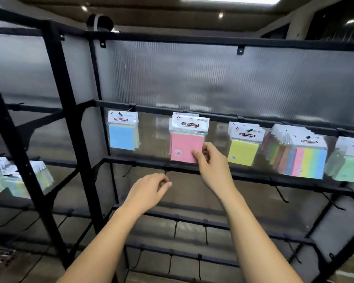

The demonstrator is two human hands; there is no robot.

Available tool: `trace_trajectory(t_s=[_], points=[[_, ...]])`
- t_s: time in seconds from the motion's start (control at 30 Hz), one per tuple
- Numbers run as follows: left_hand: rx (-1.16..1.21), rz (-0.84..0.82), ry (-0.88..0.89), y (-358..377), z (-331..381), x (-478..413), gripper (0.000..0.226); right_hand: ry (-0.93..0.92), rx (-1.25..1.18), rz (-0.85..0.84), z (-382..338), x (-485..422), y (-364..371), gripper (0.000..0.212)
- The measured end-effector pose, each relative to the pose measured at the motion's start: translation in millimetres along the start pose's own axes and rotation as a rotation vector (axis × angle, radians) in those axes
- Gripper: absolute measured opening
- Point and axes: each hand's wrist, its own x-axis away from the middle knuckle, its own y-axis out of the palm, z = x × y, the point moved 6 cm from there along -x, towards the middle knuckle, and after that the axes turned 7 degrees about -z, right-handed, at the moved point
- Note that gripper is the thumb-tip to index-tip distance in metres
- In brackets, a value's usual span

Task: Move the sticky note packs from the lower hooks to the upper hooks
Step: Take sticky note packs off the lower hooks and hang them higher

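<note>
A pink sticky note pack (185,142) hangs at the upper rail (217,116), in front of other pink packs. My right hand (209,164) pinches its lower right corner between thumb and fingers. My left hand (149,190) hovers below, fingers loosely curled and holding nothing, just under a bare hook (165,172) on the lower rail (243,176). Along the same upper rail hang a blue pack (122,137), a yellow pack (242,149), a multicolour bundle (302,158) and a green pack (349,162).
The black metal rack (55,94) has translucent ribbed back panels. Several bare black hooks (282,194) stick out from the lower rails. More packs (16,176) hang in the left bay. Rails (192,221) with short hooks run lower down.
</note>
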Motion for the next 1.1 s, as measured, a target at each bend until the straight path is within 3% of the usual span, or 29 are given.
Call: trace_trajectory(t_s=[0.27, 0.5, 0.8, 1.1], points=[[0.036, -0.026, 0.049, 1.7, -19.4, -5.3, 0.018, 0.152, -0.043, -0.020, -1.7, -23.2, 25.9, 0.023], [0.057, -0.036, 0.090, 9.2, -20.7, -12.1, 0.015, 0.198, -0.038, -0.035, 6.4, -24.2, 37.4, 0.030], [0.059, -0.071, 0.091, 21.0, -25.5, -14.3, 0.013, 0.200, -0.056, -0.029, 8.0, -25.7, 39.9, 0.018], [0.059, -0.077, 0.088, 22.1, -24.2, -18.5, 0.012, 0.248, -0.009, -0.043, 22.7, -33.8, 44.5, 0.027]])
